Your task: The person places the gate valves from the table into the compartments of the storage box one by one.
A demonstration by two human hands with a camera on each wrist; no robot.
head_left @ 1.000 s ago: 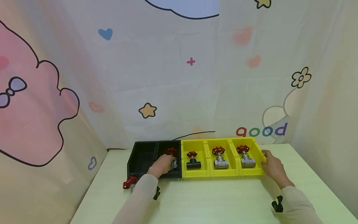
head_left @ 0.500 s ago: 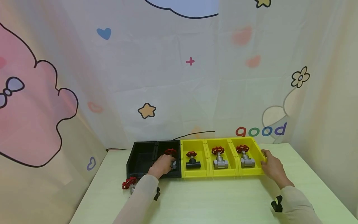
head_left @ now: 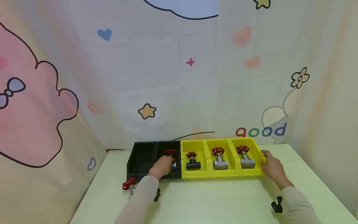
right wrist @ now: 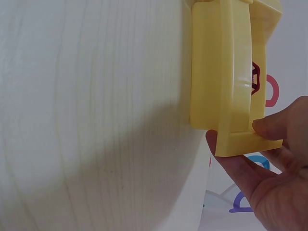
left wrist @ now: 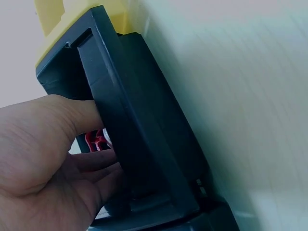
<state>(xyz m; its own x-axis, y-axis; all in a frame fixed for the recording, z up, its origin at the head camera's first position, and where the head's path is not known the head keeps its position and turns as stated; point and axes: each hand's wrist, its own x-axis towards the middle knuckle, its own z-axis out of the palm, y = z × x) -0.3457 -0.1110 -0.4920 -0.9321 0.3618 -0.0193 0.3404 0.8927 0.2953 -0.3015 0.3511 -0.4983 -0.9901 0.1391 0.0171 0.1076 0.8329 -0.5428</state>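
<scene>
My left hand (head_left: 162, 166) reaches into the second black bin (left wrist: 144, 125) from the left and holds a valve with a red handwheel (head_left: 170, 152). A metallic end of the valve's body (head_left: 174, 165) shows beside the fingers. In the left wrist view, the bin's front wall hides the fingertips, and part of the red wheel (left wrist: 96, 140) appears between thumb and fingers. My right hand (head_left: 274, 168) grips the outer side wall of the rightmost yellow bin (right wrist: 236, 142), thumb inside and fingers outside. In that bin stands a silver valve with a red handwheel (head_left: 247, 161).
The leftmost black bin (head_left: 141, 160) adjoins the row. A black-bodied valve (head_left: 193, 165) and another silver valve (head_left: 220, 164) stand in the other yellow bins. Another red-wheeled valve (head_left: 130, 184) lies on the table (head_left: 215, 202) near the left forearm. A curtain (head_left: 167, 77) hangs behind.
Both hands stay almost in place. At the left hand's fingers, the visible end of the valve has shifted very slightly.
</scene>
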